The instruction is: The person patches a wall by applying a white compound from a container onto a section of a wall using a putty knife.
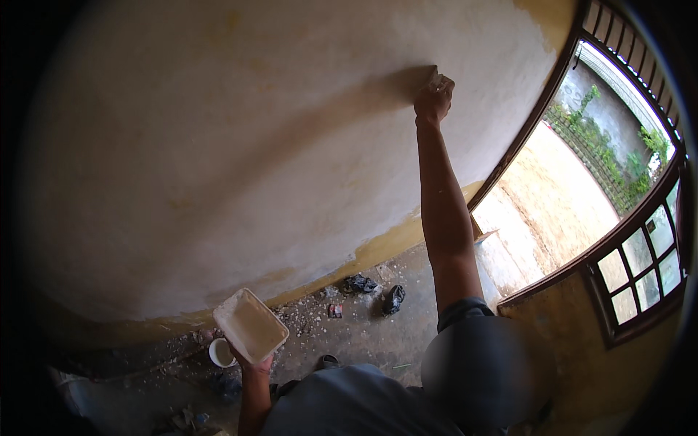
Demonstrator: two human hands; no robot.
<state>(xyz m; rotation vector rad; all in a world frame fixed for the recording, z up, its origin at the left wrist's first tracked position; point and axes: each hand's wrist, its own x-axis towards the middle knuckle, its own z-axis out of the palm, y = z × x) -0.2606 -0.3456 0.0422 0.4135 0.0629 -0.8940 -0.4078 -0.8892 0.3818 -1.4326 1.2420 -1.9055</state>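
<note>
From afar, I see the left hand (pixel 259 365) gripping a pale tub (pixel 235 336), lower left; the right hand (pixel 435 98), clenched around something small (pixel 435 76) I cannot identify, is up at the wall (pixel 218 131). White coating (pixel 305 174) covers most; yellow edges (pixel 392 245) seem left to coat.

Grey shirt (pixel 363 400) — short-sleeved (forearms (pixel 441 192) bare)

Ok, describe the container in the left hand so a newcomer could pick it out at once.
Find the big whitish wall, then follow it down to its foot at the picture's lower left. There the left hand holds a pale, rectangular tub with its inside showing. Its boxy shape sets it apart from the round white pot seen by its lower left edge.
</note>
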